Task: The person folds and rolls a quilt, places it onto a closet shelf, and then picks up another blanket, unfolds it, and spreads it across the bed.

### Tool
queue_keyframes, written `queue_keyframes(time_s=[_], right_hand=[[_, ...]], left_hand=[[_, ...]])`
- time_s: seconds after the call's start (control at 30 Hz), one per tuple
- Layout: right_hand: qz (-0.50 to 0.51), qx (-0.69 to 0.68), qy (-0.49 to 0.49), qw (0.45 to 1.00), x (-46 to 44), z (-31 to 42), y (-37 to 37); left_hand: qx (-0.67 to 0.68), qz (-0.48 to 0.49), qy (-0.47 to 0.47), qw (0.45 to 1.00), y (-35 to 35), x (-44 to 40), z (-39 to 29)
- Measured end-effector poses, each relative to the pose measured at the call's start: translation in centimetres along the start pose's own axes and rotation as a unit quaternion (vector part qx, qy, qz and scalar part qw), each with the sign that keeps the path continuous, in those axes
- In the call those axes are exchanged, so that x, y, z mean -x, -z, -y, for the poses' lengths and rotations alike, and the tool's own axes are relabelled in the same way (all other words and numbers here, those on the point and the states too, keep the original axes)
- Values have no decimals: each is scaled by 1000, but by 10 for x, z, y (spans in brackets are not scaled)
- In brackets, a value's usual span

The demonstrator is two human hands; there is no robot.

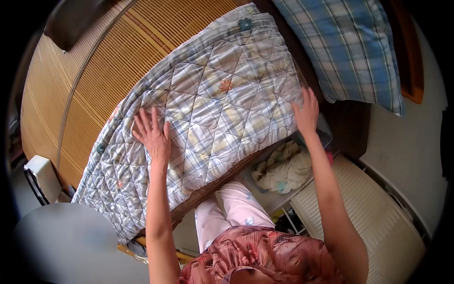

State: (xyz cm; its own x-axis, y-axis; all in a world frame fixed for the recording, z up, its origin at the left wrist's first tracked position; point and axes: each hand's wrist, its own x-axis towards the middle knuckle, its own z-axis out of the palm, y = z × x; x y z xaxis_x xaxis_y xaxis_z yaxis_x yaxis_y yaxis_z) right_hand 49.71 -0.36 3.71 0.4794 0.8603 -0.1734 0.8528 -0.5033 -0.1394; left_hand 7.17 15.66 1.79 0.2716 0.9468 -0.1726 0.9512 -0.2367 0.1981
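Note:
A plaid quilt (213,118) with diamond stitching and small flower patches lies folded along the near side of the bed. My left hand (153,135) rests flat on its left-middle part, fingers spread. At the quilt's right edge is my right hand (307,111), its fingers stretched out and touching or just beside the fabric. Neither hand grips anything. Under my left palm the fabric is hidden.
Beyond the quilt a bamboo mat (118,61) covers the bed. A blue plaid pillow (345,47) lies at upper right. Below the bed's edge, a plastic bin (269,196) holds a crumpled cream cloth (283,168). A ribbed cream surface (359,213) stands at right.

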Motion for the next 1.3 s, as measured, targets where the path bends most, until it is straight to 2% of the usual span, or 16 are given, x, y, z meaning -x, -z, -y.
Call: queue_keyframes(time_s=[0.07,0.17,0.33,0.4,0.47,0.53,0.57,0.63,0.73,0.83,0.93,0.97,1.03,1.13,1.23,1.3], right_hand=[[-21,-95,-71,993,30,-13,-6],[-49,-250,-243,936,52,-10,-26],[-89,-545,-554,623,66,25,-34],[-40,-691,-445,569,69,8,-66],[16,-721,-477,502,55,15,-52],[-19,-748,-414,519,46,18,-6],[-55,-670,-411,616,45,30,37],[-117,-615,-446,640,47,-27,33],[-6,-738,-381,557,42,-31,35],[3,-743,-406,531,37,-6,68],[-54,-743,-321,585,32,73,96],[-78,-680,-275,675,39,118,112],[-96,-582,-132,797,83,224,144],[32,-481,56,874,172,329,153],[89,-315,389,861,242,371,124],[247,-256,469,808,275,387,105]], left_hand=[[42,-60,69,995,-2,6,-14],[58,113,89,988,-17,17,-38],[188,34,67,979,-8,11,-30],[198,15,22,980,-13,29,-21],[165,15,12,986,-8,55,-15],[140,-1,42,989,6,80,2],[111,-6,81,990,7,90,18],[53,-1,154,987,16,110,57],[89,59,245,964,23,108,142],[142,149,269,941,37,93,143],[242,81,245,935,40,92,132],[258,43,197,945,38,95,124],[512,44,195,836,62,109,107],[784,77,220,575,121,141,106],[849,3,129,512,144,190,145],[863,-32,141,484,136,222,185]])
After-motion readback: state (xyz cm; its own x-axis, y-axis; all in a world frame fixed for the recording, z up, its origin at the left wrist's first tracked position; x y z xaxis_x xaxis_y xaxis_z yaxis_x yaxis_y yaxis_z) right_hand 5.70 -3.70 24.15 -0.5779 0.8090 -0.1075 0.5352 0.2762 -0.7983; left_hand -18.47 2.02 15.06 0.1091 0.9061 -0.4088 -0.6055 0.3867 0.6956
